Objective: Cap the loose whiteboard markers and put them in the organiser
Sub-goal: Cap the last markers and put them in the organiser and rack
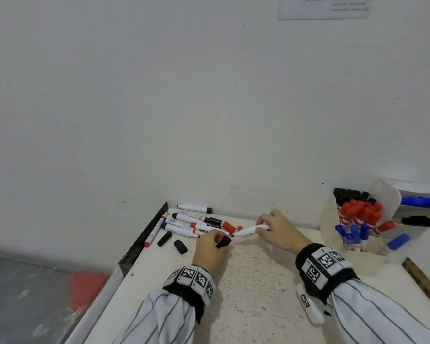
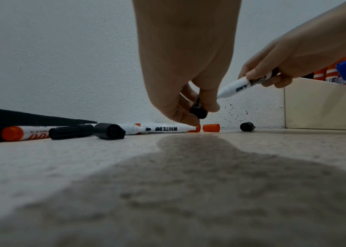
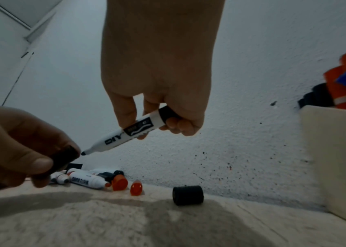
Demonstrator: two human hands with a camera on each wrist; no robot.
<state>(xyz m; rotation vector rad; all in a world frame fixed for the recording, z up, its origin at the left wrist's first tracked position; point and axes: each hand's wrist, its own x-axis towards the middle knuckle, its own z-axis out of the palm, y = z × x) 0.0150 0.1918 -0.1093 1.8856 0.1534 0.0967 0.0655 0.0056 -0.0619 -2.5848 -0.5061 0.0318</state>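
My right hand (image 1: 273, 229) grips an uncapped white marker (image 1: 250, 230) (image 3: 125, 136) with a black tip, pointing left and down. My left hand (image 1: 212, 244) pinches a black cap (image 1: 224, 242) (image 2: 198, 109) (image 3: 64, 157) just in front of that tip; tip and cap stay slightly apart. Several loose markers (image 1: 189, 220) lie at the table's far left, some uncapped. Loose black caps (image 1: 180, 246) and red caps (image 1: 228, 227) (image 3: 119, 183) lie near them. The white organiser (image 1: 353, 227) at the right holds several capped black, red and blue markers.
The speckled table (image 1: 253, 281) meets a white wall behind. A black strip (image 1: 147, 234) runs along its left edge. Another black cap (image 3: 188, 195) lies near the wall. A wooden ruler (image 1: 422, 279) lies at the right. Blue and black markers (image 1: 420, 202) rest on a shelf beside the organiser.
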